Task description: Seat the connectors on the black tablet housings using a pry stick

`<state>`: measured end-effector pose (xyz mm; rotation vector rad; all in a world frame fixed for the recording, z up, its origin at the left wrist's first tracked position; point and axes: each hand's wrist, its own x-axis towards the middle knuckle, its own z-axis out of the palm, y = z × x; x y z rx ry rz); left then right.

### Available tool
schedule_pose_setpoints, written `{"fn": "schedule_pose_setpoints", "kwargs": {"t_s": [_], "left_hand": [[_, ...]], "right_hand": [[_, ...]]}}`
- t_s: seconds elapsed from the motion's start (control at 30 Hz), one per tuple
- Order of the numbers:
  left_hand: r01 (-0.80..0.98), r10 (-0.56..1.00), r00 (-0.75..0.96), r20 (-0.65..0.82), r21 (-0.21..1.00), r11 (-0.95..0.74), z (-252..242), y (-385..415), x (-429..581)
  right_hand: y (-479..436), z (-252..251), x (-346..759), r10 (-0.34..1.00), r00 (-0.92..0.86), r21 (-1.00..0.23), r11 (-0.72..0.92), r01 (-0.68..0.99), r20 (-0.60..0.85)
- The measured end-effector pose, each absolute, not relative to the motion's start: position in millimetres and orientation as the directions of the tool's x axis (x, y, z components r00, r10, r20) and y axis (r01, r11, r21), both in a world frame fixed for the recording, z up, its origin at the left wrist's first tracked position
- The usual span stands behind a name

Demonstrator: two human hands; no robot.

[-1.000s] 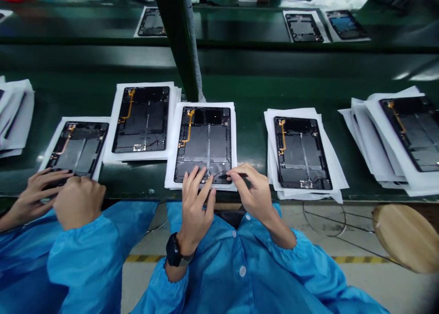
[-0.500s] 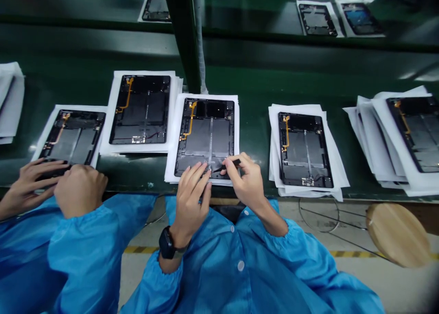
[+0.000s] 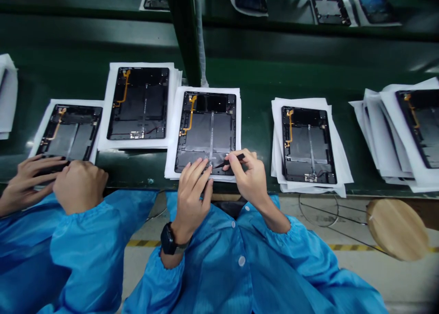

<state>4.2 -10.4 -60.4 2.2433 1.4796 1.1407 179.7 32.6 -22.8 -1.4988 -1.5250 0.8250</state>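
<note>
An opened tablet [image 3: 206, 131], back cover off, lies on a white sheet [image 3: 170, 160] at the near edge of the green conveyor bench [image 3: 260, 76], directly before the worker. The right hand [image 3: 249, 176] pinches thin black tweezers [image 3: 229, 161], tip down on the tablet's lower edge near the centre tape strip. The left hand [image 3: 191, 192], wristwatch [image 3: 168, 240] on, rests just left of the tip, fingers spread flat on the frame, holding nothing. Left of the tablet: two more opened units, the nearer [image 3: 139, 103] set further back; a co-worker's hands [image 3: 55, 181] in blue sleeves press on the far one [image 3: 70, 131]. Right of the tablet: another unit [image 3: 307, 138] on stacked paper. A wooden stool [image 3: 396, 229] stands below-right, on the floor.
</note>
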Motion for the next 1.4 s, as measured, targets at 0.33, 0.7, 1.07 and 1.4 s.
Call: {"fn": "schedule_pose_setpoints", "kwargs": {"t_s": [0.33,0.7,1.07,1.4], "left_hand": [[0.685,0.862,0.190,0.470,0.565,-0.459,-62,-12,4],[0.685,0.867,0.190,0.461,0.570,-0.453,-62,-11,5],[0.710,0.845,0.231,0.483,0.510,-0.486,-62,-13,4],[0.849,0.916,0.221,0.334,0.396,-0.349,-44,-27,28]], "right_hand": [[34,-26,179,0.993,0.056,-0.893,0.071,0.444,0.107],[33,-27,178,0.993,0.070,-0.908,0.057,0.415,0.095],[33,-26,179,0.993,0.084,-0.932,0.050,0.360,0.085],[35,-32,188,0.973,0.230,-0.996,-0.045,0.079,-0.025]]}}
